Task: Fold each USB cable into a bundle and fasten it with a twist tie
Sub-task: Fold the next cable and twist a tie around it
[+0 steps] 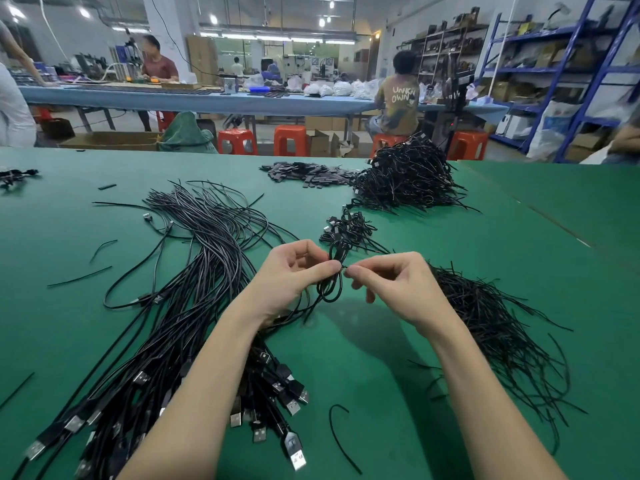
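Our left hand [291, 271] pinches the upright bundle [331, 278]; our right hand [391, 285] pinches the tie [344, 266] sideways at its waist.

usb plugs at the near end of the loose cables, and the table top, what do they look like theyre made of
USB plugs: bright silvery shells that glint, so likely metal, set in matte black bodies, probably moulded plastic. Table: flat, dull green surface with no glare and a visible seam; it could be a mat or a painted board.

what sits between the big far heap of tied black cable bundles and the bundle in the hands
In the head view, a small cluster of tied black cable bundles lies on the green table between the far heap and the held bundle.
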